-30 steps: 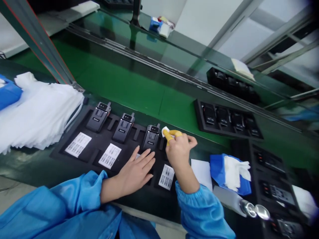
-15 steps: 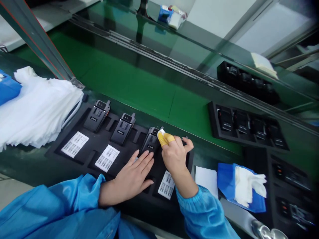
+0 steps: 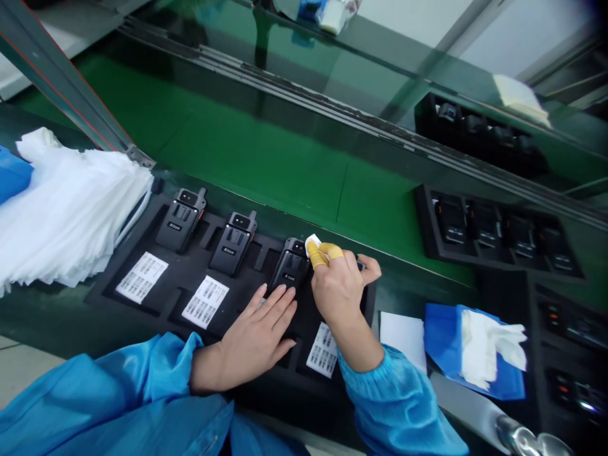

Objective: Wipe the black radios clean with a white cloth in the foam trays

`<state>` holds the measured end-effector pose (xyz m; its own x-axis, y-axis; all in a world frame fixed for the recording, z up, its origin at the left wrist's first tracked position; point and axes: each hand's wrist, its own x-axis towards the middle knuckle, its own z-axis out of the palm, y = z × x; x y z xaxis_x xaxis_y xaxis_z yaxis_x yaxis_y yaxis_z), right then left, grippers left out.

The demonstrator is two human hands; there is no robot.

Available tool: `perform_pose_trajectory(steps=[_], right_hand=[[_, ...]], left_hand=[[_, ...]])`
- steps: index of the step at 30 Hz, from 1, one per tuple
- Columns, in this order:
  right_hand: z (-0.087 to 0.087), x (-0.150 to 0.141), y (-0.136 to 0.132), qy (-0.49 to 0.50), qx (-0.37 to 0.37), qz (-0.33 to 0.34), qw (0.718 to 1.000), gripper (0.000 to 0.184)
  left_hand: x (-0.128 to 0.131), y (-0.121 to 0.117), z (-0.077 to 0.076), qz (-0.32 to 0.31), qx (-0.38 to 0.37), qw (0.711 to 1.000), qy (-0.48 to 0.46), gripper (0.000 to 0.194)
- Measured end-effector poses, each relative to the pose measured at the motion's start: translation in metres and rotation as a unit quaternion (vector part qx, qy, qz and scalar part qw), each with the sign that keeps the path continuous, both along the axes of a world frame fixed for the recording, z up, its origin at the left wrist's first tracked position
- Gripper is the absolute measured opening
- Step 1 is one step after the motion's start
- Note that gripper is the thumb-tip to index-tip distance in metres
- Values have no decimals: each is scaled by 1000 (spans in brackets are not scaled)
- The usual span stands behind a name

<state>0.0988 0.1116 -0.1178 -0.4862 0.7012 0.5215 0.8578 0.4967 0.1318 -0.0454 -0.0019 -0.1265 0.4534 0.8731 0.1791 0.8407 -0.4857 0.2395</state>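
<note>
A black foam tray (image 3: 168,310) in front of me holds several black handheld devices marked "Riton" and sheets of barcode labels (image 3: 206,301). My left hand (image 3: 254,335) lies flat with fingers stretched, its fingertips on the lower end of the third device (image 3: 287,269). My right hand (image 3: 339,278), with yellow finger cots, pinches a small white wipe (image 3: 313,240) at the upper right edge of that device. Most of a fourth device is hidden behind my right hand. Two more devices, the left one (image 3: 178,221) and the middle one (image 3: 232,247), lie face up.
A thick stack of white cloth-like sheets (image 3: 71,209) stands at the left. To the right are white paper (image 3: 403,339), a blue packet (image 3: 439,335) with white wipes, and a metal dispenser top (image 3: 517,437). Another tray of devices (image 3: 427,247) lies on the green conveyor belt (image 3: 266,164).
The right hand and wipe have shifted slightly along the third device's upper edge. My left hand stays on its lower end. The camera view has turned a little.
</note>
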Motion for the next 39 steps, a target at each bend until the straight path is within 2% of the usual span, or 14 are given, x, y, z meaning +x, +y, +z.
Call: perform_pose_trajectory(steps=[6, 14, 18, 23, 25, 27, 33, 35, 39], right_hand=[[2, -18, 3, 14, -33, 35, 999, 27], [-4, 13, -8, -13, 7, -2, 1000, 27], [-1, 14, -8, 3, 19, -27, 999, 25], [0, -4, -2, 15, -29, 70, 997, 22], [-3, -3, -1, 27, -48, 76, 996, 22], [-5, 5, -1, 33, -49, 60, 996, 25], [-5, 34, -4, -8, 13, -21, 1000, 27], [-2, 29, -4, 1, 11, -27, 1000, 25], [0, -1, 1, 13, -22, 19, 999, 24]], left_hand=[[1, 1, -1, 4, -1, 1000, 6, 50], [2, 1, 0, 7, 4, 1000, -2, 47], [1, 2, 2, 4, 3, 1000, 5, 46], [1, 2, 3, 4, -8, 1000, 10, 46], [1, 2, 2, 5, -7, 1000, 5, 47], [1, 2, 2, 3, -11, 1000, 6, 47], [0, 2, 4, -4, 0, 1000, 10, 46], [0, 2, 3, -4, 2, 1000, 9, 46], [1, 1, 1, 2, -2, 1000, 5, 46]])
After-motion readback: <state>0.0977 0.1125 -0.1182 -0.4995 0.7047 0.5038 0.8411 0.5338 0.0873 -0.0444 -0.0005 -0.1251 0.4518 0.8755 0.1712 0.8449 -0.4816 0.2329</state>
